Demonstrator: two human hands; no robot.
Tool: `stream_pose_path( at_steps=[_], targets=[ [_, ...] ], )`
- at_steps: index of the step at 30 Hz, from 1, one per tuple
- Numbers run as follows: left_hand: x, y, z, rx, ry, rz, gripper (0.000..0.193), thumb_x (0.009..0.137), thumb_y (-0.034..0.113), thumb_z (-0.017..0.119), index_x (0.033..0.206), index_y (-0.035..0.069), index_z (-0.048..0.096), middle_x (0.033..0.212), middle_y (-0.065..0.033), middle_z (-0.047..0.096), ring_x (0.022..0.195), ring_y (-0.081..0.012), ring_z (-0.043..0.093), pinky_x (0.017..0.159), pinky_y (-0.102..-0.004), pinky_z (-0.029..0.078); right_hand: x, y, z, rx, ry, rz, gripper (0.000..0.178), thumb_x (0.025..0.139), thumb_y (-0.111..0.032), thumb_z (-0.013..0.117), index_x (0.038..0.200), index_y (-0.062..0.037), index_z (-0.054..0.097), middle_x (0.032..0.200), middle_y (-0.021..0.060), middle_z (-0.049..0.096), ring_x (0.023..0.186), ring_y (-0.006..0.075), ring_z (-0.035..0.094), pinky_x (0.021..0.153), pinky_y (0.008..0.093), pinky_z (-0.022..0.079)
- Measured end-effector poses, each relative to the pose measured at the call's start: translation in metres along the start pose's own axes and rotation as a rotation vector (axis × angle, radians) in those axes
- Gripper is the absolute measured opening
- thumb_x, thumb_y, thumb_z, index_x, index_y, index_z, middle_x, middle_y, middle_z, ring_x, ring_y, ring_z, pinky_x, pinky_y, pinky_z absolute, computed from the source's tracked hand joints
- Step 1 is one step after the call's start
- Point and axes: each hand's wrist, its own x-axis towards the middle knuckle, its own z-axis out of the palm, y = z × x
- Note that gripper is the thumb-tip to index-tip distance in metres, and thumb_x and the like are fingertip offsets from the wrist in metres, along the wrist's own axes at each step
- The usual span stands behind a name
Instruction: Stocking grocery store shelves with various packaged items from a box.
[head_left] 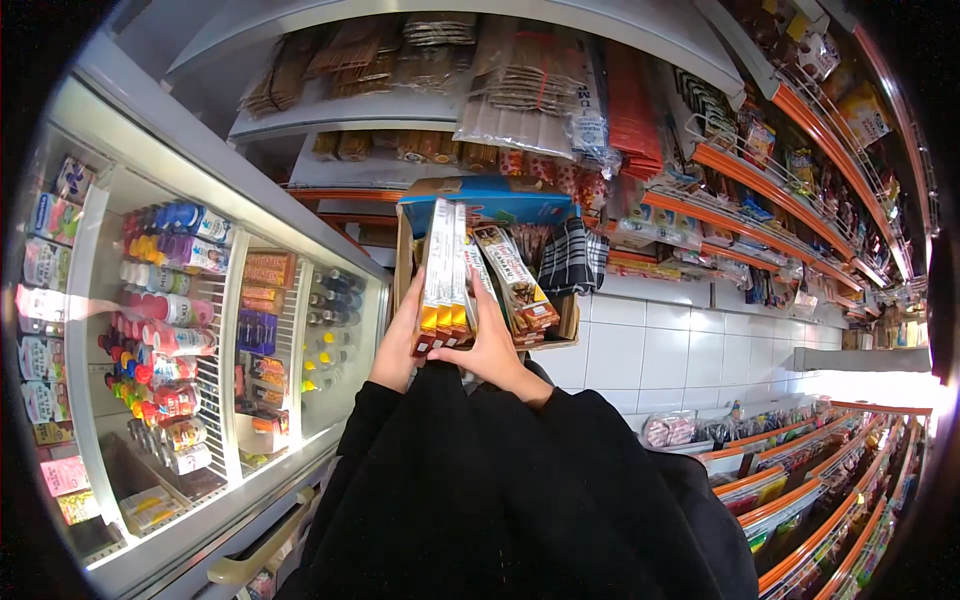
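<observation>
Between my two hands is a row of several slim cartons (445, 265), white along the sides with yellow and brown ends, held upright side by side. My left hand (399, 335) presses on their left side, and my right hand (492, 345) wraps their right side with the thumb across the near ends. Under and behind them stands an open cardboard box (405, 235) with a blue inner flap. More brown and white packs (515, 280) lie in its right part, leaning at angles. A black-and-white checked cloth (575, 262) hangs at the box's right edge.
To the left, a lit fridge (225, 345) has bottles and cartons on its shelves; its handle (262, 545) juts out near me. Overhead, white shelves (390, 108) carry brown paper bags and plastic packs. Orange-edged snack racks (740, 170) line the right, above white floor tiles (660, 355).
</observation>
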Motion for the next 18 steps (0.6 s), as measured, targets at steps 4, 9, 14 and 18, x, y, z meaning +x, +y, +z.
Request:
stream_pose_path(
  at_steps=[4, 9, 14, 18],
  targets=[
    [-0.012, 0.005, 0.02, 0.031, -0.036, 0.061, 0.055, 0.091, 0.047, 0.032, 0.129, 0.008, 0.038, 0.122, -0.0115, 0.049, 0.105, -0.0237, 0.053, 0.086, -0.0355, 0.046, 0.011, -0.017, -0.008, -0.045, 0.1, -0.239, 0.124, 0.049, -0.043, 0.082, 0.138, -0.0045, 0.006, 0.139, 0.0278, 0.011, 0.128, 0.0417, 0.02, 0.102, 0.0424, 0.024],
    [-0.031, 0.012, 0.04, 0.074, -0.083, 0.118, 0.056, 0.091, 0.048, 0.031, 0.13, 0.008, 0.036, 0.123, -0.0118, 0.047, 0.107, -0.0237, 0.052, 0.088, -0.0353, 0.044, 0.014, -0.032, -0.014, 0.064, 0.116, -0.345, 0.096, 0.052, -0.051, 0.078, 0.129, -0.0109, 0.037, 0.139, 0.0296, 0.009, 0.128, 0.0463, 0.016, 0.099, 0.048, 0.027],
    [-0.04, 0.017, 0.068, 0.123, -0.134, 0.157, 0.058, 0.091, 0.049, 0.03, 0.131, 0.008, 0.035, 0.125, -0.012, 0.046, 0.109, -0.0236, 0.051, 0.09, -0.0351, 0.043, 0.013, -0.036, -0.016, 0.101, 0.132, -0.428, 0.084, 0.053, -0.044, 0.08, 0.123, -0.0114, 0.046, 0.139, 0.0293, 0.011, 0.128, 0.0473, 0.015, 0.099, 0.0482, 0.026],
    [-0.049, 0.023, 0.091, 0.155, -0.158, 0.174, 0.059, 0.091, 0.05, 0.029, 0.132, 0.008, 0.034, 0.126, -0.0121, 0.045, 0.11, -0.0236, 0.05, 0.091, -0.0349, 0.043, 0.007, -0.041, -0.015, 0.072, 0.161, -0.519, 0.08, 0.055, -0.041, 0.08, 0.123, -0.0122, 0.047, 0.139, 0.0282, 0.013, 0.128, 0.0476, 0.015, 0.099, 0.0483, 0.026]
  ],
)
